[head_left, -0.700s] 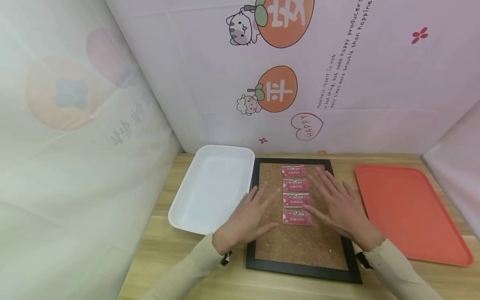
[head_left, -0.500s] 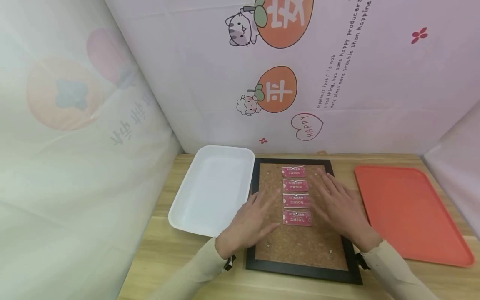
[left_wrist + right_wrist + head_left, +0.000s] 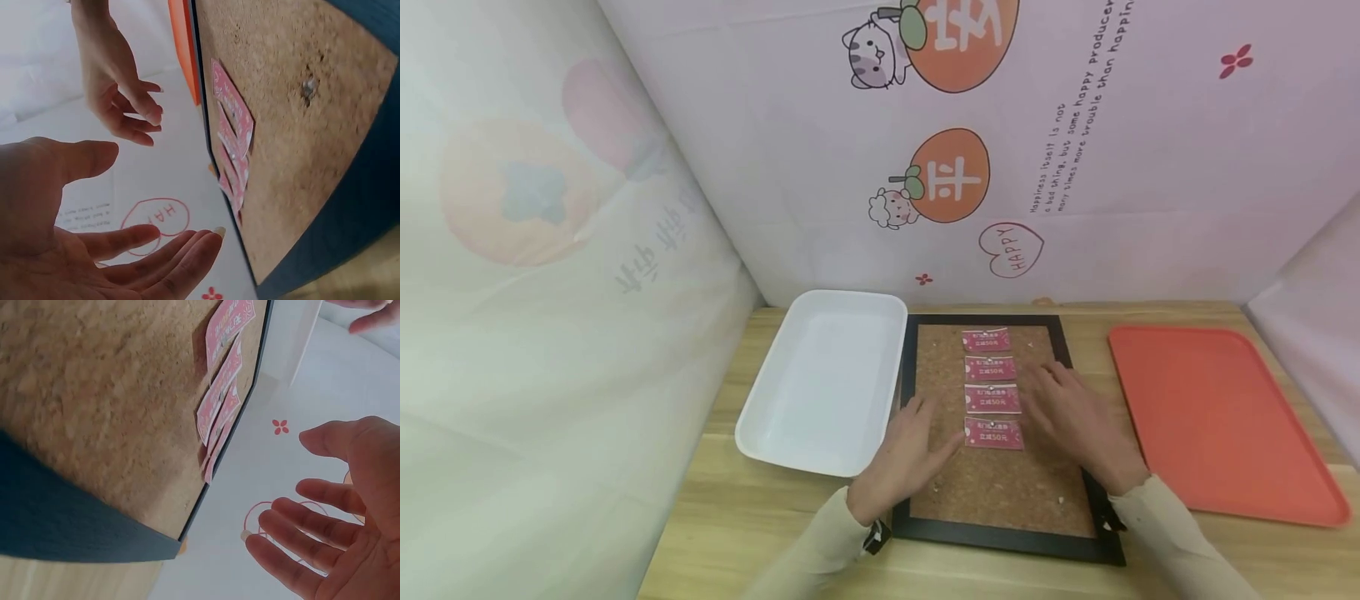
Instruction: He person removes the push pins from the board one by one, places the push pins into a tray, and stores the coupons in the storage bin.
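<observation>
Left wrist view: the left hand (image 3: pixel 905 454) is released, its fingers loosely extended, and a gap shows between it and the corkboard (image 3: pixel 1000 487), which the head view cannot make plain; one pin (image 3: pixel 307 89) appears close up in the bare cork.
Right wrist view: the right hand (image 3: pixel 1078 423) is likewise released, fingers relaxed and slightly bent, also apart from the cork; only part of the left hand enters at the top corner.
Head view: it alone shows the whole layout, with a hand on either side of the coupons (image 3: pixel 992 400).
Trays: the white tray (image 3: pixel 823 375) lies just left of the board, the red tray (image 3: pixel 1221 417) to its right, both on the wooden table (image 3: pixel 722 517).
In the way: each hand hides part of the black frame (image 3: pixel 1000 536).
Coupons: four pink slips with white print, stacked in a column on the cork, some edges lifting in the wrist views.
</observation>
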Demonstrator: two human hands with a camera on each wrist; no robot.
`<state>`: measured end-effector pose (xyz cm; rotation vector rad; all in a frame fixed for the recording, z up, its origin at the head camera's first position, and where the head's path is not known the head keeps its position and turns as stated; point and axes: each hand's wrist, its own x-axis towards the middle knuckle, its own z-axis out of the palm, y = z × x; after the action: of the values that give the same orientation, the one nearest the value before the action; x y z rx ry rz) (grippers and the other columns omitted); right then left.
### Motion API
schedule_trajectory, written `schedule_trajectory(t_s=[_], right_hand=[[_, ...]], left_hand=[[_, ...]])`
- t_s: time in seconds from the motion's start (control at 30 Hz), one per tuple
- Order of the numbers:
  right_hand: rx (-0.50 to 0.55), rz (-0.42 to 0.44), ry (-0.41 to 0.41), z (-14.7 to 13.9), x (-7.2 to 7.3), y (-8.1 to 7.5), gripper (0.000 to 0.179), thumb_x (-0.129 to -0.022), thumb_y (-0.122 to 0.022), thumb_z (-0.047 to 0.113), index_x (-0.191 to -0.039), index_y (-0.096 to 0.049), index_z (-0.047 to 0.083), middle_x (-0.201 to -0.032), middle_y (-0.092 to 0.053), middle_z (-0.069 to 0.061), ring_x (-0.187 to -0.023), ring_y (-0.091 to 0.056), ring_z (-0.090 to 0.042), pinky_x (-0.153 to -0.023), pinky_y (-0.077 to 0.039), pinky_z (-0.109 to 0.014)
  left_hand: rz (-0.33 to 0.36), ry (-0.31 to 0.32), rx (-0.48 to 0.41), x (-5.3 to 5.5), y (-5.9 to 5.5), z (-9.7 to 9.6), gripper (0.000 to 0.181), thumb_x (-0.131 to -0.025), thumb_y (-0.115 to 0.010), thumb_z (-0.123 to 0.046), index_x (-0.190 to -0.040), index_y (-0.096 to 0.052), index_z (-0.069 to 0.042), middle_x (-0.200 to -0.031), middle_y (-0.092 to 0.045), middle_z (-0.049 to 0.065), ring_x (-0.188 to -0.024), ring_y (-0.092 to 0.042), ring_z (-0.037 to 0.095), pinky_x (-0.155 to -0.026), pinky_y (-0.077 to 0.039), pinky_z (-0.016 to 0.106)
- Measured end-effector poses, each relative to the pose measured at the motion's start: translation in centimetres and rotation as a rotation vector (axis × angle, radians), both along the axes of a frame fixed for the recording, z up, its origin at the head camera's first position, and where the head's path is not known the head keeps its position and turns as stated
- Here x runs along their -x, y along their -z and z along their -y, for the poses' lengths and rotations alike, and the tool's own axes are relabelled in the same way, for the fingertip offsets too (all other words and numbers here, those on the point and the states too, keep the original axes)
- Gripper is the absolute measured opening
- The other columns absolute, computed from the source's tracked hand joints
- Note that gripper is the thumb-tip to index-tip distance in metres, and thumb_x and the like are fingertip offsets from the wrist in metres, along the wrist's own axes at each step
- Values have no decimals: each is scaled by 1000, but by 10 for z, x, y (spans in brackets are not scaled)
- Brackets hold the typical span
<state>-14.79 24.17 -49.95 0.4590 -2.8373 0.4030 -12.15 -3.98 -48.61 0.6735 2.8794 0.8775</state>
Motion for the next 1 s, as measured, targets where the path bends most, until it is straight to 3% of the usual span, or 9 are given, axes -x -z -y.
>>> schedule_trajectory(t_s=[0.17,0.4,0.63,0.83,1.0], right_hand=[[56,50,11,3,0,3,54,-99,-69,26,-145,-55,2,-130,-64,-25,-112,-67,-43,-87,-60,-59],[102,101,20,11,0,7,40,-101,-67,23,-133,-64,0,-121,-69,-21,-100,-70,-35,-78,-62,-51],[249,264,-17,18,2,14,24,-95,-76,16,-114,-67,5,-96,-71,-9,-81,-67,-16,-66,-60,-32],[331,343,-63,23,3,17,22,-91,-80,12,-109,-70,3,-87,-71,-2,-77,-64,-10,-64,-56,-23],[365,376,-33,24,2,21,21,-91,-79,12,-108,-71,5,-90,-73,-3,-80,-66,-11,-67,-57,-24]], left_hand=[[72,-31,-73,1,7,-3,73,-103,-59,-49,-155,-41,-1,-152,-52,24,-136,-58,36,-110,-53,52],[126,-75,-154,4,20,-8,71,-101,-62,-50,-153,-45,-4,-147,-56,19,-130,-61,34,-103,-55,52],[161,-120,-189,8,33,-13,74,-101,-62,-52,-155,-44,-5,-147,-59,17,-124,-66,31,-98,-58,48],[262,-118,-296,12,38,-15,74,-101,-64,-44,-157,-39,-3,-142,-61,22,-119,-70,35,-93,-62,41],[312,-97,-353,14,42,-18,71,-101,-65,-37,-156,-39,0,-140,-61,25,-121,-69,37,-97,-61,43]])
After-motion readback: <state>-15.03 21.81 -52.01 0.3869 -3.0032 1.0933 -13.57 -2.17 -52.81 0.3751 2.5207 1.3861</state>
